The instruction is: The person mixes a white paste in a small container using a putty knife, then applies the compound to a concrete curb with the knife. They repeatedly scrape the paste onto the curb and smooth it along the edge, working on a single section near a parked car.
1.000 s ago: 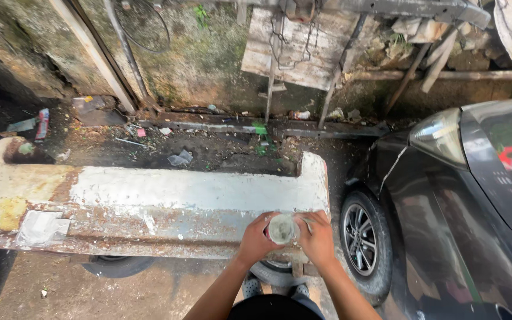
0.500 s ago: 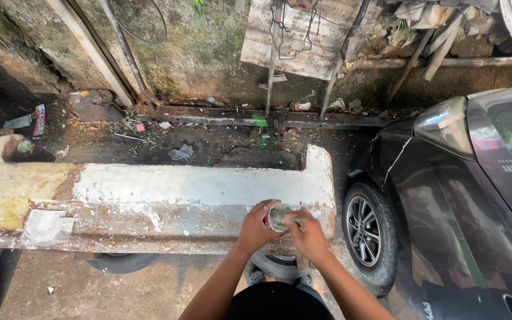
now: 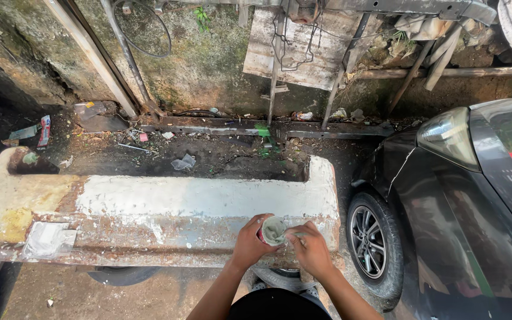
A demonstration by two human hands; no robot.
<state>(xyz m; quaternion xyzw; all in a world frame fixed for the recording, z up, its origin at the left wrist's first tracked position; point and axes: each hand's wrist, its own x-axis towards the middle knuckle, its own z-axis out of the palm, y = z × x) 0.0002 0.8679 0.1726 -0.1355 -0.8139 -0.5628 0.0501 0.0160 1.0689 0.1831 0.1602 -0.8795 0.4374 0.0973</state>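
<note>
The left hand (image 3: 249,242) grips a small round tin (image 3: 272,231) over the filler-coated bumper (image 3: 197,204) while the right hand's (image 3: 312,249) fingers pinch inside it; the rusty left end remains uncoated.

- A mossy, stained concrete wall (image 3: 208,65) is seen at the back, with metal bars (image 3: 120,59) and a weathered wooden board (image 3: 303,53) leaned against it.
- Dark, littered ground (image 3: 208,157) is lit by daylight.
- A dark car (image 3: 463,207) is parked at the right.
</note>
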